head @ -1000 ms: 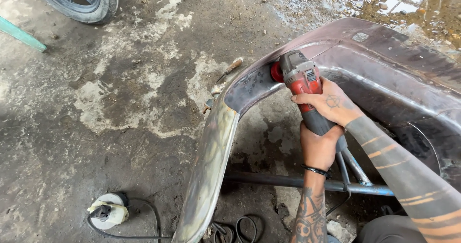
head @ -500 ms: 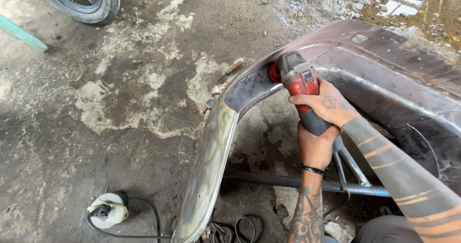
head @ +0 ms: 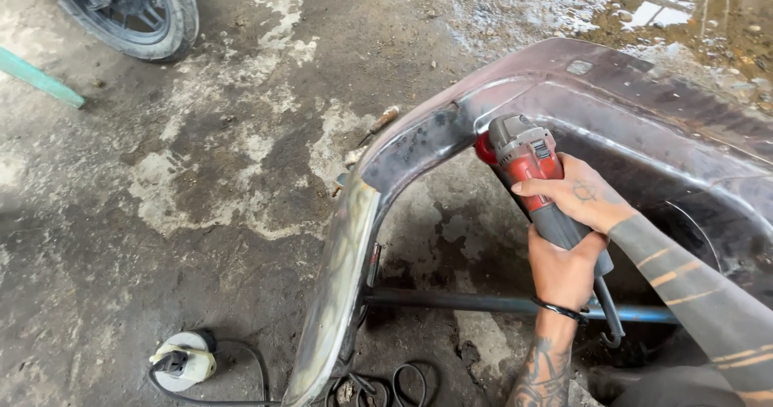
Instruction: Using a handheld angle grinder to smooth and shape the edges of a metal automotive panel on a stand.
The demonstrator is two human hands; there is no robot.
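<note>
I hold a red and grey angle grinder (head: 523, 159) with both hands. My right hand (head: 581, 199) wraps over its red body from the right. Just below, my left hand (head: 564, 272) grips the dark rear handle. The grinder's head presses against the inner curve of a bent, dark sheet-metal panel (head: 555, 85) that arches over the concrete floor. The disc itself is hidden against the metal. The panel's polished left edge (head: 338, 278) runs down toward the bottom of the view.
A blue-grey steel bar (head: 451, 301) crosses under the panel. A white plug socket (head: 183, 360) with black cable lies on the floor at lower left. A tyre (head: 137, 12) stands at top left, beside a green pipe (head: 39, 77). Puddles (head: 644, 4) lie at top right.
The grinder and both hands have shifted slightly down and to the right along the panel's inner curve. The grip is unchanged.
</note>
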